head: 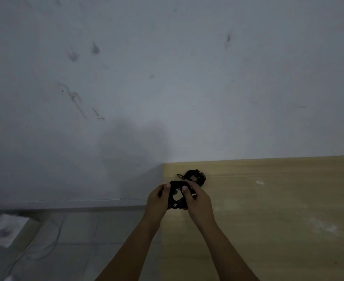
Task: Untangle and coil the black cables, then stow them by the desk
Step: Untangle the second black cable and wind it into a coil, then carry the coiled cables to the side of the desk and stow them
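While we are holding a small black cable coil (pixel 177 197) over the near-left corner of the wooden desk (pixel 268 220), our left hand (pixel 159 196) and right hand (pixel 196 197) are curling round its opposite sides, thumbs on top. We are looking at a second coiled black cable (pixel 195 175) lying on the desk just beyond our right hand, towards the wall, so that hand is nearer it.

The coiled cable (pixel 177 196) gripped between both hands is black, and the second bundle (pixel 195 176) just beyond the grip is black too. Under the grip the desk (pixel 268 209) is pale yellowish wood with fine straight grain and whitish smudges; above it, the wall (pixel 167 78) is grey-white with dark scuffs.
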